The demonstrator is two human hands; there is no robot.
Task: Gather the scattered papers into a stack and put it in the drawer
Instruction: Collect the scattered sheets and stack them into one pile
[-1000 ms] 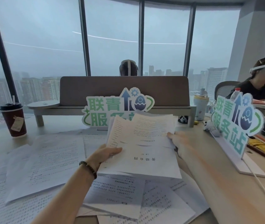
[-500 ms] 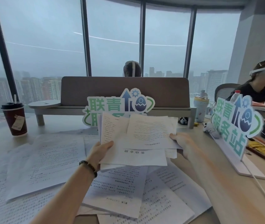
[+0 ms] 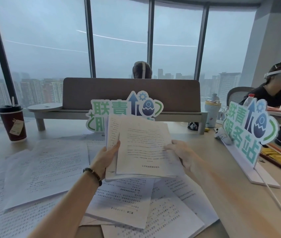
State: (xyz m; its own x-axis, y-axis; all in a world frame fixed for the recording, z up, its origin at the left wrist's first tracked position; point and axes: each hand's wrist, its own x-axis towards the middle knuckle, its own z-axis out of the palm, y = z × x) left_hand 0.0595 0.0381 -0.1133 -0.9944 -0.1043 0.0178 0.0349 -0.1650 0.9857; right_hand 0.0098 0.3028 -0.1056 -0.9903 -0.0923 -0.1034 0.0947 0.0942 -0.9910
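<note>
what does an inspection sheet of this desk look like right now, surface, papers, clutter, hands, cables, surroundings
surface: pale desk, largely covered in sheets
job's things: held stack lifted above the desk; loose papers lie scattered and overlapping; no drawer in view
clutter: coffee cup far left; two cut-out signs; bottle
grippers: left hand and right hand each grip a side of the stack
cables: white cable trails along the right side
surroundings: big windows, two other people seated beyond

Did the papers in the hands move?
Yes. The held papers turned upright, their long side now pointing toward the green sign behind them.
</note>
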